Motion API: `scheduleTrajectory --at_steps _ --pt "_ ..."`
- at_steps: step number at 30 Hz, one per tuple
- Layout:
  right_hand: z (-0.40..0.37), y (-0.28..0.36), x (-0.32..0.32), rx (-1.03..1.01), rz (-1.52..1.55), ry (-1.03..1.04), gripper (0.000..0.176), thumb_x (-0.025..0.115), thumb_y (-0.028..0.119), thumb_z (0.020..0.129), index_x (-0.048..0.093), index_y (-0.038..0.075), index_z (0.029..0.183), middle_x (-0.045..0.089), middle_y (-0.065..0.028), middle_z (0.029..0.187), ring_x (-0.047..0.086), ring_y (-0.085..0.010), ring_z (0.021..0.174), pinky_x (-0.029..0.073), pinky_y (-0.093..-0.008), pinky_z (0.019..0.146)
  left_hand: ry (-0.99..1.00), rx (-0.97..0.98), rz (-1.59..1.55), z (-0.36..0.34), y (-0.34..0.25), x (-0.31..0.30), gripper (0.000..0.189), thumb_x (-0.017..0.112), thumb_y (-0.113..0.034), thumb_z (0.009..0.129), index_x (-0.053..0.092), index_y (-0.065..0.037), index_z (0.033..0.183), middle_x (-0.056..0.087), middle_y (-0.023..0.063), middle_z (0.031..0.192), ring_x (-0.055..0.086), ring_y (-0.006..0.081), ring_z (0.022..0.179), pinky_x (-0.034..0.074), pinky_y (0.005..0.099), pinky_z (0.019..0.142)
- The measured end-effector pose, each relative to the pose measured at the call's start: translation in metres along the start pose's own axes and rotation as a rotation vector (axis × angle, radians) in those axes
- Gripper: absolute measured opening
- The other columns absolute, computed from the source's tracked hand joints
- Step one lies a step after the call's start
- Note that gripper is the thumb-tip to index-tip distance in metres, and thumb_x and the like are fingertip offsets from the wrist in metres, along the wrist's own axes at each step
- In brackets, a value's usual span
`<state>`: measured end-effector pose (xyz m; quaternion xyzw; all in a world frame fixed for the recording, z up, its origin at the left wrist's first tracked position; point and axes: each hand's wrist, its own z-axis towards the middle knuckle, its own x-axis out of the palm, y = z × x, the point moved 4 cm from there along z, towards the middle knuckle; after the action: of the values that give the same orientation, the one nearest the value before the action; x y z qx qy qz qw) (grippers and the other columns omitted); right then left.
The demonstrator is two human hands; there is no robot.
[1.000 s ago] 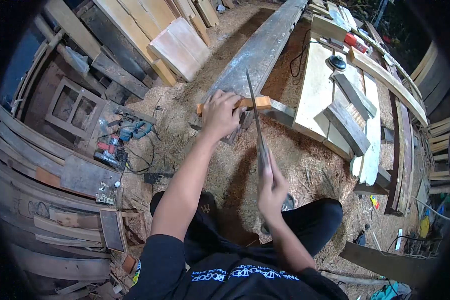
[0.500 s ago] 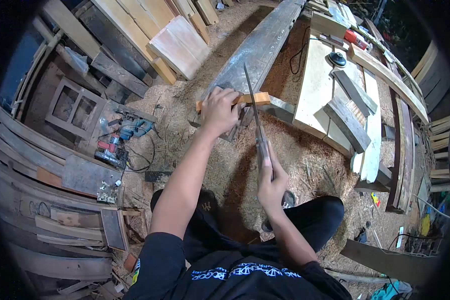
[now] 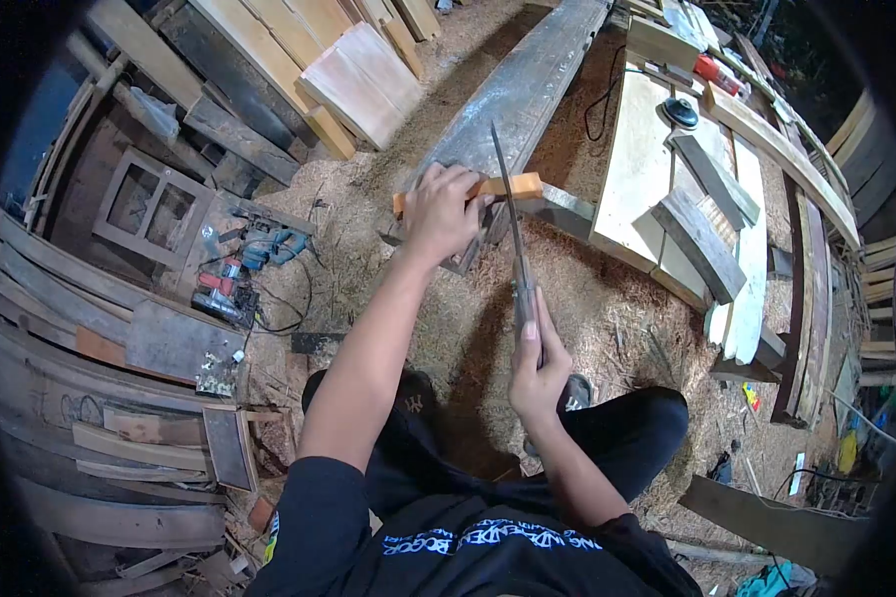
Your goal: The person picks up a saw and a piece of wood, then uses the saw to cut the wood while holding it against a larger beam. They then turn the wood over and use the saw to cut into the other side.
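Note:
My left hand (image 3: 444, 211) is closed over an orange-brown strip of wood (image 3: 524, 186), pressing it onto the near end of a long worn plank bench (image 3: 508, 104). The strip's right end juts past the bench edge. In my right hand (image 3: 542, 373) is the handle of a handsaw (image 3: 514, 224), fingers wrapped around it. Its narrow blade points away from me and crosses the strip just right of my left hand. Whether the teeth have cut into the wood is too fine to see.
Boards and wood blocks (image 3: 702, 244) lie on a work surface to the right, with a black round-based tool (image 3: 680, 111). Power tools (image 3: 231, 289) with cords sit at left near a small wooden frame (image 3: 149, 209). Panels (image 3: 363, 85) lean at the back. Sawdust (image 3: 388, 328) covers the floor.
The view has shifted slightly. My right hand and the saw have moved a little, the blade still across the strip. My left hand keeps its hold on the wood.

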<state>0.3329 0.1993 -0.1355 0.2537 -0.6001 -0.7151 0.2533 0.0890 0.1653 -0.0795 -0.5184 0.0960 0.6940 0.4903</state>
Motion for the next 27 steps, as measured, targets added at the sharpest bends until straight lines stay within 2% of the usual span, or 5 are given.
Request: scheduleTrajectory --at_steps 18,20,24,25,27 --pt "-0.037 0.024 -0.027 -0.073 0.020 0.077 0.048 0.048 0.012 0.108 0.048 -0.008 0.151 0.060 -0.0246 0.147 0.057 -0.0271 0.137 0.040 -0.0369 0.116 -0.080 0.022 0.014 0.000 -0.003 -0.004 0.029 0.078 -0.023 0.087 0.078 -0.007 0.112 0.075 0.0056 0.113 0.064 0.0294 0.106 0.050 0.0430 0.099" --pt "-0.072 -0.028 -0.037 -0.037 0.033 0.053 0.051 0.046 0.021 0.111 0.045 -0.006 0.154 0.067 -0.0019 0.097 0.042 -0.0012 0.058 0.034 -0.0206 0.053 -0.024 0.042 0.003 0.000 -0.004 -0.002 0.029 0.077 -0.022 0.087 0.077 -0.007 0.112 0.074 0.0050 0.118 0.064 0.0290 0.111 0.052 0.0443 0.096" --pt "-0.010 0.003 -0.009 -0.062 -0.061 0.015 0.051 0.050 0.023 0.110 0.048 -0.002 0.154 0.067 -0.0007 0.094 0.045 -0.0012 0.064 0.035 -0.0205 0.056 -0.049 0.050 -0.020 -0.001 -0.004 -0.002 0.028 0.077 -0.023 0.088 0.077 -0.007 0.112 0.074 0.0051 0.118 0.063 0.0290 0.112 0.052 0.0445 0.097" --pt "0.020 0.019 0.001 -0.106 0.032 -0.005 0.046 0.053 0.018 0.109 0.053 -0.006 0.148 0.074 -0.0176 0.116 0.067 -0.0143 0.101 0.052 -0.0302 0.089 -0.025 0.041 -0.015 -0.001 -0.005 -0.004 0.028 0.076 -0.024 0.089 0.077 -0.007 0.112 0.074 0.0052 0.118 0.063 0.0291 0.113 0.051 0.0449 0.098" --pt "0.055 0.038 0.012 -0.022 0.001 0.032 0.045 0.054 0.019 0.109 0.054 -0.005 0.148 0.067 -0.0029 0.086 0.055 -0.0078 0.073 0.046 -0.0263 0.064 -0.057 0.068 -0.021 -0.001 -0.002 -0.001 0.028 0.078 -0.019 0.087 0.077 -0.005 0.111 0.074 0.0075 0.112 0.064 0.0316 0.108 0.051 0.0447 0.095"
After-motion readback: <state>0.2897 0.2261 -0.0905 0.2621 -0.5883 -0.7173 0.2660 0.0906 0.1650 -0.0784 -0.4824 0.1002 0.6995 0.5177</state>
